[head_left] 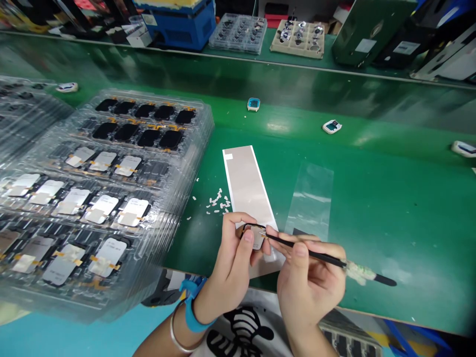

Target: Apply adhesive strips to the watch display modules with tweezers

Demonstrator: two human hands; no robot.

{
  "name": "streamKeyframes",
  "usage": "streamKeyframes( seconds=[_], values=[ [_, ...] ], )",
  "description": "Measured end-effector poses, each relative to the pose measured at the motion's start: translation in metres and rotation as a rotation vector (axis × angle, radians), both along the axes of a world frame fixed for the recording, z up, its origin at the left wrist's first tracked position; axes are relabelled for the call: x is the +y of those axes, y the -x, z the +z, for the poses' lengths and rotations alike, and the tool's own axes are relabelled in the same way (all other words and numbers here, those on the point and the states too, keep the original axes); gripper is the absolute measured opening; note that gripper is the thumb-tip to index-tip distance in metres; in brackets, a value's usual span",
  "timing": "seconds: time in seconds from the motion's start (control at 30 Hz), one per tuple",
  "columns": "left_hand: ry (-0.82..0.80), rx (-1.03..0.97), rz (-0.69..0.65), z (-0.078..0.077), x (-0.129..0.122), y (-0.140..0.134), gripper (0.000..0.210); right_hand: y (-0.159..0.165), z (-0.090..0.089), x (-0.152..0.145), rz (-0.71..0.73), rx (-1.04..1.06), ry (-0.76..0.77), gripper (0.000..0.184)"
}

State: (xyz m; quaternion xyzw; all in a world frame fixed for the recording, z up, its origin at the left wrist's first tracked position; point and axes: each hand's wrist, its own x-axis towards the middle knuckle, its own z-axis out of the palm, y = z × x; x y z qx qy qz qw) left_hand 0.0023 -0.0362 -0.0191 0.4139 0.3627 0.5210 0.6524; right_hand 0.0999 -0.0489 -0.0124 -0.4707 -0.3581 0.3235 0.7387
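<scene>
Between the thumb and fingers of my left hand (232,253) is a small display module (257,239), its silver back turned up and its dark rim showing. My right hand (312,277) is closed around slim black tweezers (327,258), held like a pen. Whitish wrapping (359,272) covers part of the handle. The tweezer tip meets the module's right edge, beside a small orange flex strip; whether the tip grips anything is too small to tell. Beneath both hands lies a long greyish sheet with white edges (247,181).
Stacked clear trays (201,148) of display modules fill the left side. Small white scraps (219,202) are scattered beside the sheet. A clear plastic bag (312,193) lies to its right. Small watch casings (253,104) stand farther back, below a shelf with a blue machine (182,27).
</scene>
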Motion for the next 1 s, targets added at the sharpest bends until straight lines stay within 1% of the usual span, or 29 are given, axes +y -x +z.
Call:
streamKeyframes(
  seconds=[0.23, 0.43, 0.77, 1.0],
  values=[
    [-0.060, -0.005, 0.005, -0.0005, 0.0003, -0.0010, 0.013, -0.0003, -0.0006, 0.0018, 0.008, 0.020, -0.065, 0.014],
    [-0.029, -0.003, 0.003, -0.0001, -0.0001, -0.0015, 0.012, -0.0013, -0.0016, 0.0026, 0.019, 0.072, -0.025, 0.013],
    [-0.032, 0.013, 0.018, -0.0005, 0.0002, -0.0014, 0.011, -0.0007, -0.0014, 0.0026, -0.004, 0.008, -0.026, 0.012],
    [-0.034, 0.045, 0.045, 0.0021, 0.0019, -0.0024, 0.009, 0.0004, -0.0031, 0.0031, -0.037, -0.029, -0.006, 0.011]
  ],
)
